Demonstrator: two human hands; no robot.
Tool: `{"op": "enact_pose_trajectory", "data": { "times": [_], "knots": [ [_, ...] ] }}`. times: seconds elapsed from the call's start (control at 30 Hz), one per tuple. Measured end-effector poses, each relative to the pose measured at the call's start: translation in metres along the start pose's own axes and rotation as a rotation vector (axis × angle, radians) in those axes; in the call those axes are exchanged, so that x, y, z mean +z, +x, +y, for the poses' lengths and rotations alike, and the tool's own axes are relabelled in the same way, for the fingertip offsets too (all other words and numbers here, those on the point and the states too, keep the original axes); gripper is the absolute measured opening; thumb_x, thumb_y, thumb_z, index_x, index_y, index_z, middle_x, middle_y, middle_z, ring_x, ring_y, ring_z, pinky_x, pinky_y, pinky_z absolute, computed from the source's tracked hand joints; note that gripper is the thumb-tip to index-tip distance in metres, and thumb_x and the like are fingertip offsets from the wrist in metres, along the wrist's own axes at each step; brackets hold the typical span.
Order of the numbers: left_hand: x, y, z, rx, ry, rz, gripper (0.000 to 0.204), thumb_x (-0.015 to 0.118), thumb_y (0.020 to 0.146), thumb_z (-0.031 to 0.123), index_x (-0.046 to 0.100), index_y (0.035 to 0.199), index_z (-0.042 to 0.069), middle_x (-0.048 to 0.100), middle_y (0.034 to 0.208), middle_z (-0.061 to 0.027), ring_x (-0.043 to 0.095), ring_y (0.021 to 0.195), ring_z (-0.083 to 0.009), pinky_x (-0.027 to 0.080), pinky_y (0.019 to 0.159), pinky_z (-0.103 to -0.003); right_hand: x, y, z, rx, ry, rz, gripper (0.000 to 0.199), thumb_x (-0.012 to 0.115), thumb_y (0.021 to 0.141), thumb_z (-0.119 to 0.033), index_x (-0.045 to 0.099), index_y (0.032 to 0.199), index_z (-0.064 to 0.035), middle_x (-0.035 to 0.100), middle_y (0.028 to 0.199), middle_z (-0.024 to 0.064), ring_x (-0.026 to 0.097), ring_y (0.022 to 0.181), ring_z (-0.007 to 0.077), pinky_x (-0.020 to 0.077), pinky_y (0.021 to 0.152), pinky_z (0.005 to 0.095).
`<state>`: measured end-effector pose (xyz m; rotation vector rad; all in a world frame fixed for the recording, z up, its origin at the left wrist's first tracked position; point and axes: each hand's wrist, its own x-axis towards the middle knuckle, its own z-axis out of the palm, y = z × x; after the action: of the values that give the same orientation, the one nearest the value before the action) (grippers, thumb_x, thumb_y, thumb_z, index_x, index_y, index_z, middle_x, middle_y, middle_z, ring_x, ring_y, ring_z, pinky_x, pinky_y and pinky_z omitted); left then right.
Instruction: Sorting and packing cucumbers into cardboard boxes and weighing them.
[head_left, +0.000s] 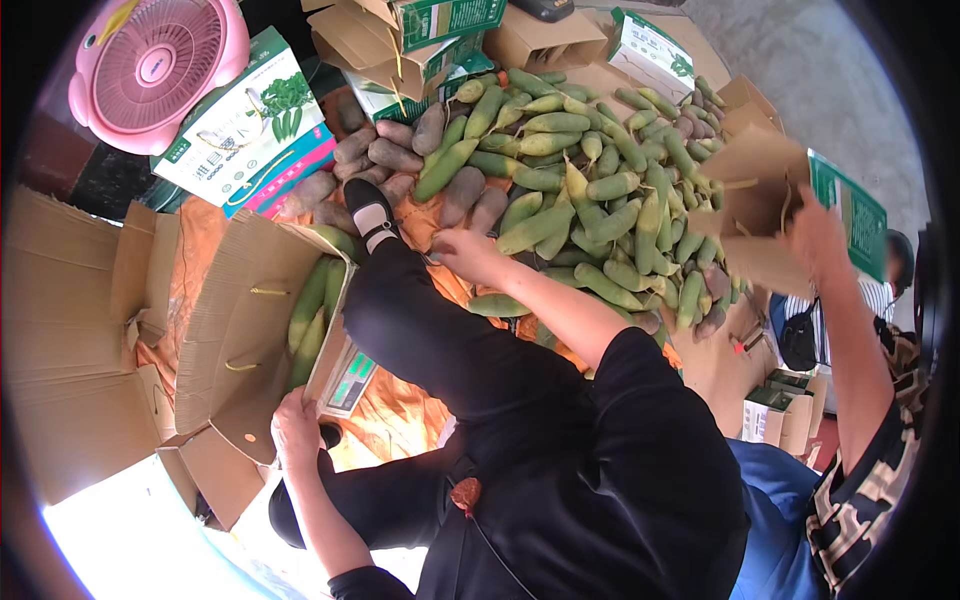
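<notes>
Evidently the long green tapered stalks (560, 190) lay heaped on an orange cloth (400, 410), straight ahead of the seated person.

- The right hand (465, 250) rested knuckles-up at the heap's near edge, touching the stalks. The fingers curled under, so I could not tell whether they pinched one.
- Stalks judged firm, light singly, with smooth husk and brittle tips. Best gripped around the thick middle.
- The left hand (295, 430) had its fingers closed on a flap of the brown cardboard box (240, 320), which was part-filled with stalks and sat on a flat scale (345, 380).
- Purplish-brown stalks (385, 150) lay at the heap's left.
- A co-worker's hand (815, 235) held up a folded carton (755, 195) on the right.
</notes>
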<state>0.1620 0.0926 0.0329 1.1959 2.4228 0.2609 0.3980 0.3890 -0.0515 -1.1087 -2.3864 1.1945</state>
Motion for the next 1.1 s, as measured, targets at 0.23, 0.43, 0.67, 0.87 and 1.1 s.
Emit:
{"op": "enact_pose_trajectory", "data": {
  "times": [0.23,0.43,0.67,0.87,1.1],
  "knots": [
    [0.005,0.007,0.001,0.026,-0.044,0.010,0.027,0.061,0.078,0.006,0.063,0.104,0.001,0.064,0.093,-0.0201,0.062,0.085,-0.0374,0.048,0.076,-0.042,0.023,-0.072,0.166,0.088,-0.557,-0.396,0.013,0.054,0.077,-0.014,0.061,0.080,-0.0041,0.066,0.083,0.0169,0.062,0.083,0.0356,0.0488,0.072,0.0437],
    [0.006,0.003,-0.009,0.023,-0.083,0.035,0.026,0.060,0.078,0.006,0.063,0.104,0.001,0.064,0.092,-0.0203,0.062,0.085,-0.0378,0.049,0.076,-0.041,0.016,-0.102,0.186,0.461,-0.315,-0.242,0.014,0.057,0.074,-0.015,0.065,0.080,-0.0036,0.066,0.088,0.0180,0.062,0.088,0.0355,0.0492,0.077,0.0431],
    [0.010,0.005,-0.005,0.016,-0.045,0.028,0.026,0.058,0.079,0.005,0.063,0.104,0.002,0.064,0.092,-0.0197,0.062,0.084,-0.0376,0.049,0.076,-0.041,0.010,-0.104,0.207,0.528,-0.306,-0.205,0.019,0.064,0.071,-0.014,0.066,0.087,-0.0038,0.065,0.094,0.0184,0.062,0.091,0.0343,0.0498,0.081,0.0405],
    [0.006,0.009,-0.003,-0.043,-0.077,0.038,0.024,0.058,0.080,0.006,0.064,0.104,0.002,0.064,0.093,-0.0187,0.063,0.085,-0.0362,0.049,0.077,-0.040,0.025,-0.090,0.210,0.502,-0.362,-0.263,0.019,0.059,0.075,-0.012,0.064,0.092,-0.0040,0.065,0.096,0.0183,0.062,0.092,0.0355,0.0501,0.082,0.0432],
    [0.006,0.009,0.000,-0.086,-0.093,0.036,0.024,0.059,0.080,0.006,0.065,0.103,0.005,0.064,0.090,-0.0165,0.063,0.085,-0.0345,0.049,0.076,-0.039,0.028,-0.004,0.165,0.161,-0.758,-0.028,0.017,0.051,0.081,-0.009,0.061,0.094,-0.0069,0.060,0.096,0.0112,0.059,0.092,0.0309,0.0491,0.077,0.0440]
  ]
}}
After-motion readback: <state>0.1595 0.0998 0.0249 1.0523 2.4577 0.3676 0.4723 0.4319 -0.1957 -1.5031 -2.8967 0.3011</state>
